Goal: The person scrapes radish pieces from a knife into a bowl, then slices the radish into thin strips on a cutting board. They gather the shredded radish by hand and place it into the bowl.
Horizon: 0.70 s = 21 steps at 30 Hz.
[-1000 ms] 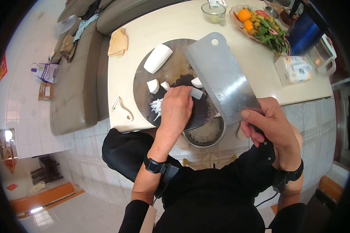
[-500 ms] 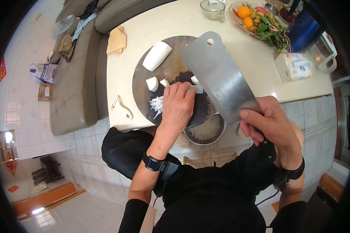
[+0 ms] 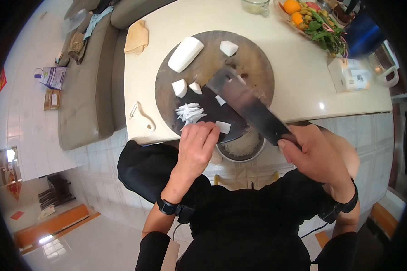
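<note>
My right hand (image 3: 314, 151) grips the handle of a cleaver (image 3: 257, 108); its blurred blade points up-left over the round cutting board (image 3: 262, 67). My left hand (image 3: 196, 147) is at the board's near edge, fingers bunched against a white radish slice (image 3: 223, 127). Just beyond those fingertips lies a small pile of radish strips (image 3: 191, 111). Farther up are radish chunks (image 3: 179, 88), a smaller piece (image 3: 195, 88), a large peeled radish length (image 3: 185, 54) and another chunk (image 3: 229, 48). Part of a small white piece (image 3: 220, 100) shows beside the blade.
Below the board's near edge sits a metal bowl (image 3: 242, 156) of white shreds. A peeler (image 3: 144, 119) and a folded cloth (image 3: 136, 37) lie left on the table (image 3: 298, 86). A fruit basket (image 3: 298, 27), tissue pack (image 3: 348, 74) and glass cup (image 3: 255, 6) stand toward the back.
The cleaver has swung from broadside to a steeper view, lower over the board. My left hand has moved toward the near edge with the slice, uncovering the strips.
</note>
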Each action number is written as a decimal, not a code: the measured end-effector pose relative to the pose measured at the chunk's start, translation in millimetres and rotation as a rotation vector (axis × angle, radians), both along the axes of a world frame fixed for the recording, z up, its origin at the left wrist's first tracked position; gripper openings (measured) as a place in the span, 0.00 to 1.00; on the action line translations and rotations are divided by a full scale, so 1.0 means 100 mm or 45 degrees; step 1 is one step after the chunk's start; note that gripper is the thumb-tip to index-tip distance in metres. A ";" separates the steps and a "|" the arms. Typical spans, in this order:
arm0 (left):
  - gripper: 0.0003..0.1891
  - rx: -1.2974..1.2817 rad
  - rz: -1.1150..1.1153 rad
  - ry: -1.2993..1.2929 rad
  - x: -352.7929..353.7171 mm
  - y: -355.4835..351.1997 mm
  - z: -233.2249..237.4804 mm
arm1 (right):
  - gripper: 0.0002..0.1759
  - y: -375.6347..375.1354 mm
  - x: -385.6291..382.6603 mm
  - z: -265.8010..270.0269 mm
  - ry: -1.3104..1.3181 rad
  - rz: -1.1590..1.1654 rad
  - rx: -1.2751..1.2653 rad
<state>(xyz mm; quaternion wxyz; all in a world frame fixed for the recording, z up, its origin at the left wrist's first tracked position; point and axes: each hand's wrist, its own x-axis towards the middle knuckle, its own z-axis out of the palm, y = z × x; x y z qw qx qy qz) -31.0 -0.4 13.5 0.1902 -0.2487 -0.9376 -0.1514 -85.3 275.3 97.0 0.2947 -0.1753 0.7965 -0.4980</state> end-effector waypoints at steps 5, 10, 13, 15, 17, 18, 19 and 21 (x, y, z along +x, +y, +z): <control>0.19 0.007 0.071 -0.039 0.13 0.02 -0.05 | 0.03 -0.09 0.11 -0.13 0.642 0.257 0.257; 0.16 0.121 0.050 -0.078 0.22 0.11 -0.06 | 0.15 -0.09 0.15 0.02 0.601 0.457 0.469; 0.14 0.130 0.015 -0.179 0.21 0.12 -0.08 | 0.14 -0.11 0.14 0.06 0.644 0.555 0.547; 0.12 0.149 0.030 -0.203 0.21 0.13 -0.10 | 0.15 -0.09 0.11 0.06 0.631 0.569 0.562; 0.11 0.167 0.024 -0.218 0.21 0.13 -0.09 | 0.16 -0.09 0.09 0.08 0.618 0.584 0.570; 0.11 0.177 0.022 -0.224 0.22 0.13 -0.09 | 0.16 -0.09 0.08 0.10 0.613 0.598 0.569; 0.11 0.177 0.022 -0.231 0.22 0.13 -0.09 | 0.16 -0.10 0.07 0.10 0.607 0.611 0.569; 0.10 0.177 0.033 -0.201 0.22 0.15 -0.10 | 0.16 -0.10 0.06 0.10 0.567 0.622 0.580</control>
